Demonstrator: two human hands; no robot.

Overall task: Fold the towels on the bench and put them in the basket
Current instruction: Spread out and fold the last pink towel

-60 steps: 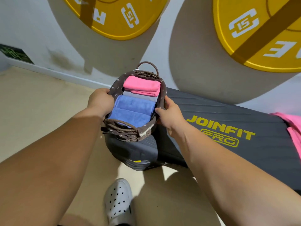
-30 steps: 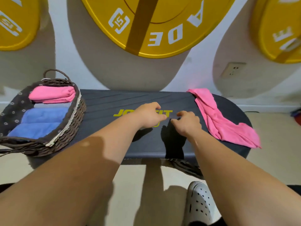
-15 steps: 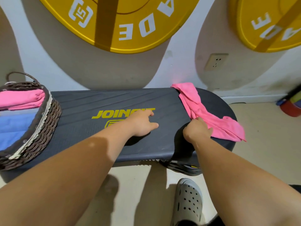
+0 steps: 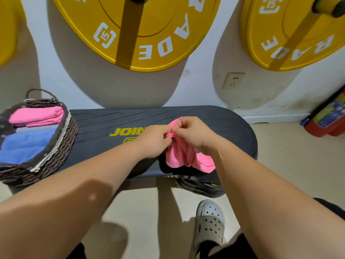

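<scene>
Both hands pinch the top edge of the pink towel [image 4: 183, 154]: the left hand [image 4: 154, 140] and the right hand [image 4: 193, 131] have their fingertips pressed together on the cloth, almost touching each other, above the middle of the tabletop [image 4: 104, 120]. From that grip the towel hangs down and toward the person, bunched, its long axis running from the fingers to the near edge, where its lower end rests and spills slightly to the right. Neither hand is nearer; to open the cloth flat they would likely have to slide apart along the edge.

To the left, on the tabletop's end, sits the basket [image 4: 63, 144], well apart from the hands, with folded pink and blue towels inside. Behind stand a white wall, yellow weight plates [image 4: 168, 34] and a wall socket [image 4: 232, 81].
</scene>
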